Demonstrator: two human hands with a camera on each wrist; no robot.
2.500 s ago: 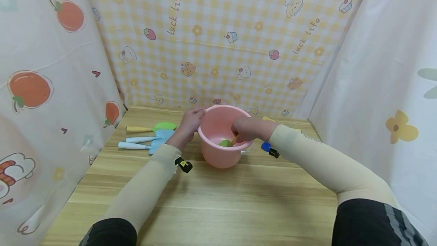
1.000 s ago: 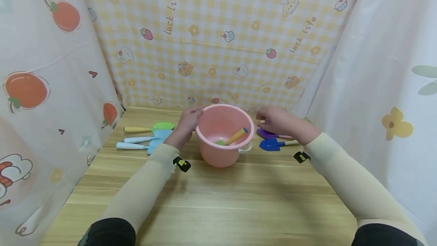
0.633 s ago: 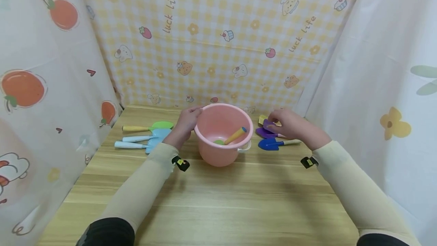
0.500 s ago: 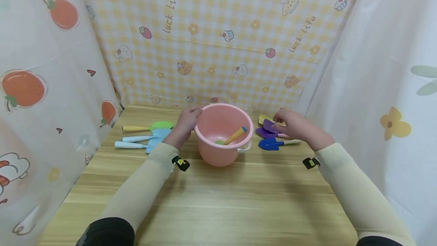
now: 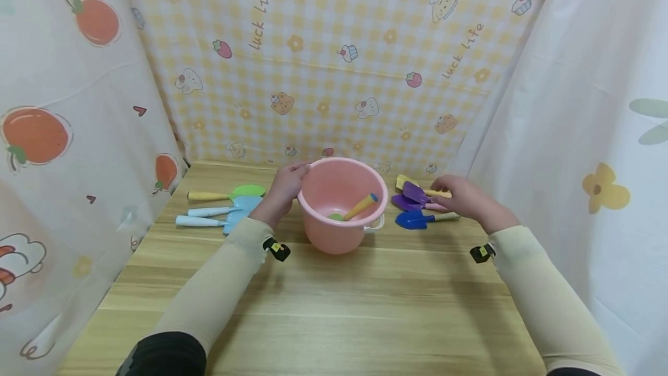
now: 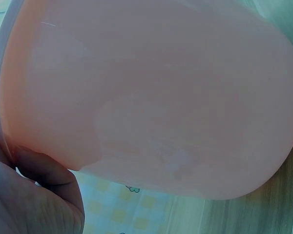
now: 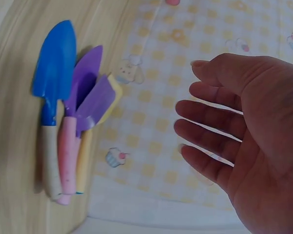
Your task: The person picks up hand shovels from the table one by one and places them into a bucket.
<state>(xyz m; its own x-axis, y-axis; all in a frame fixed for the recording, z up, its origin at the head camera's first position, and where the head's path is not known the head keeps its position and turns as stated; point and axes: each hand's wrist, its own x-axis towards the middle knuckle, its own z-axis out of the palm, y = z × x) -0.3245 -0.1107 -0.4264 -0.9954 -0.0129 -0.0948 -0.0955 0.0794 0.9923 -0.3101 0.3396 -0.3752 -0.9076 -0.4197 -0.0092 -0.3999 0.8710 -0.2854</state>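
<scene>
My left hand grips the rim of a pink bucket at its left side; in the left wrist view, the fingers curl at the rim of the bucket. Inside the bucket leans a tool with an orange-yellow handle and a green end. My right hand is held beside the handles of the right-hand shovels, empty, its fingers spread and slightly bent in the right wrist view. Near it lie a blue shovel, two overlapping purple shovels and a yellow one.
Left of the bucket, two light blue shovels and a green shovel lie on the wooden table. A checked cloth hangs behind the table, with white printed curtains at both sides.
My right hand left the tool inside the bucket and moved right to the shovels. It let go of a purple shovel, which lies on the other, and drew back slightly right.
</scene>
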